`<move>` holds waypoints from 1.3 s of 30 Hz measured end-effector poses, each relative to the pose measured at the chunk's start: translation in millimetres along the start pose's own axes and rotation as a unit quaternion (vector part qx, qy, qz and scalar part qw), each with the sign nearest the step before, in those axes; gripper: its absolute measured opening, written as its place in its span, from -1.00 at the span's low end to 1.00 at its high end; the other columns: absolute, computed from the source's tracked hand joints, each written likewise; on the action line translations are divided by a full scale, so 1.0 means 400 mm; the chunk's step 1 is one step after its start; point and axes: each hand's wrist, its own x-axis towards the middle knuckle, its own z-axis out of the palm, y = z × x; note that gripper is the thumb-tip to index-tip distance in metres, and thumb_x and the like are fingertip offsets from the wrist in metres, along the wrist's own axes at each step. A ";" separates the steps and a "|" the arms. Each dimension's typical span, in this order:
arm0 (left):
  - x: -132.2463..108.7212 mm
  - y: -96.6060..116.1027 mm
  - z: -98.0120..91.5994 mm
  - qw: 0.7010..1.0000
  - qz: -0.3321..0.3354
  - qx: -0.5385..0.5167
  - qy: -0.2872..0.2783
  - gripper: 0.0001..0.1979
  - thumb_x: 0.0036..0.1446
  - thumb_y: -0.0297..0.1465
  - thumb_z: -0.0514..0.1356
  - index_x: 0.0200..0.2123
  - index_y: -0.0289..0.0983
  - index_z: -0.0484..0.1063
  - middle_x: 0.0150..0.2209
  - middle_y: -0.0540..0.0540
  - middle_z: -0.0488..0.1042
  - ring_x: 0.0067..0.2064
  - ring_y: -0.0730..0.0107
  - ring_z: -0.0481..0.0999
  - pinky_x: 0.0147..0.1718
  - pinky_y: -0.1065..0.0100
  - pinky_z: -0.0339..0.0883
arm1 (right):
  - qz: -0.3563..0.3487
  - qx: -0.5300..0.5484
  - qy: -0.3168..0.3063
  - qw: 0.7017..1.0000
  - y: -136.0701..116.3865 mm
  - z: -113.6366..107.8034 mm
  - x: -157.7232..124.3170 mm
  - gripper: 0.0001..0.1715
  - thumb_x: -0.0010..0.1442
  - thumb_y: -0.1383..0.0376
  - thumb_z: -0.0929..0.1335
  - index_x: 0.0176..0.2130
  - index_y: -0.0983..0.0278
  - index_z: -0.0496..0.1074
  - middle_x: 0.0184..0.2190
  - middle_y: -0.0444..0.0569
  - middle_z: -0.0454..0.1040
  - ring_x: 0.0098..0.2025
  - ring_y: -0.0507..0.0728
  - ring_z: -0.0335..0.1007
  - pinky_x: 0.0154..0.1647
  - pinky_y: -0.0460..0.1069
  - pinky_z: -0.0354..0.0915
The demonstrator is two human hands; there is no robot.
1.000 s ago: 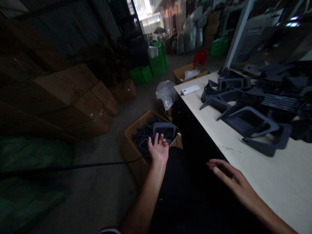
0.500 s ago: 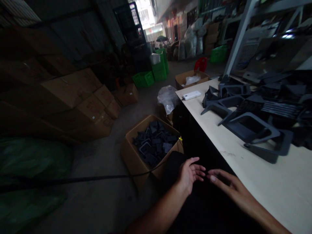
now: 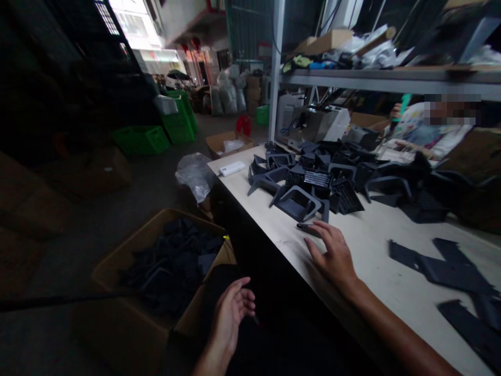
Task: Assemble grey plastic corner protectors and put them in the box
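At the workbench (image 3: 376, 250), right hand (image 3: 332, 256) now resting on top, open near dark plastic frames (image 3: 301, 196), left hand (image 3: 230, 318) open

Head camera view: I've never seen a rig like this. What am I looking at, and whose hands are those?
There is no machine here. These are a person's own bare hands, seen from one camera worn on their head, looking forward and down. The right hand rests on a white-topped table, just in front of a pile of dark angular frames, with flat dark pieces further right. The left hand hangs open beside the table, holding nothing, close to a cardboard box of similar dark parts on the floor. The person at the far side of the table is someone else.
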 end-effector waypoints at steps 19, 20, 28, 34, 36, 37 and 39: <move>0.022 0.060 0.068 0.959 0.072 0.242 -0.128 -0.42 0.12 0.10 0.31 -0.07 -0.29 0.61 -0.32 -0.20 0.65 -0.29 0.17 0.61 -0.28 0.25 0.43 | 0.218 -0.195 -0.095 0.951 0.101 -0.190 0.056 -0.70 0.30 0.04 0.43 -0.16 0.20 0.55 0.21 0.21 0.41 -0.01 0.39 0.53 -0.05 0.22 0.40; 0.022 0.079 0.087 0.956 0.081 0.247 -0.135 -0.42 0.14 0.09 0.30 -0.04 -0.29 0.61 -0.28 -0.22 0.67 -0.23 0.13 0.63 -0.22 0.22 0.45 | 0.215 -0.189 -0.083 0.954 0.093 -0.207 0.059 -0.70 0.29 0.03 0.43 -0.16 0.19 0.55 0.20 0.20 0.42 -0.02 0.38 0.54 -0.03 0.23 0.40; 0.061 0.187 0.292 0.934 0.133 0.203 -0.261 -0.37 0.22 0.01 0.31 0.18 -0.29 0.52 0.08 -0.32 0.63 0.19 -0.06 0.56 0.27 0.01 0.28 | 0.090 -0.050 -0.055 0.993 -0.072 -0.218 0.001 -0.75 0.35 0.07 0.44 -0.12 0.18 0.51 0.33 0.19 0.30 0.09 0.32 0.53 0.11 0.22 0.44; 0.094 0.134 0.407 0.945 -0.082 0.031 -0.314 -0.41 0.20 0.02 0.32 0.01 -0.40 0.57 -0.04 -0.38 0.66 0.04 -0.04 0.65 0.15 0.07 0.44 | -0.052 0.010 -0.174 0.983 -0.173 -0.111 -0.098 -0.81 0.35 0.20 0.44 -0.07 0.21 0.53 0.38 0.21 0.30 0.29 0.35 0.40 0.24 0.19 0.41; 0.093 0.115 0.414 0.953 -0.142 -0.038 -0.265 -0.55 0.27 -0.09 0.26 -0.08 -0.39 0.58 -0.17 -0.32 0.68 -0.12 0.07 0.69 -0.01 0.13 0.54 | -0.075 0.045 -0.201 0.976 -0.173 -0.097 -0.115 -0.71 0.34 0.12 0.45 -0.01 0.21 0.53 0.36 0.19 0.32 0.29 0.33 0.40 0.27 0.17 0.39; 0.090 0.111 0.406 0.958 -0.149 -0.065 -0.236 -0.62 0.29 -0.15 0.24 -0.09 -0.37 0.57 -0.23 -0.27 0.67 -0.19 0.12 0.69 -0.08 0.15 0.56 | -0.072 0.068 -0.204 0.974 -0.162 -0.098 -0.117 -0.64 0.34 0.07 0.45 0.03 0.20 0.51 0.37 0.16 0.32 0.29 0.31 0.40 0.27 0.14 0.39; 0.082 0.113 0.368 0.968 -0.128 -0.093 -0.196 -0.72 0.28 -0.27 0.23 -0.10 -0.35 0.56 -0.30 -0.21 0.66 -0.27 0.17 0.68 -0.16 0.16 0.59 | -0.039 0.093 -0.186 0.977 -0.113 -0.118 -0.112 -0.56 0.36 0.01 0.43 0.11 0.17 0.47 0.39 0.13 0.30 0.30 0.24 0.40 0.28 0.09 0.38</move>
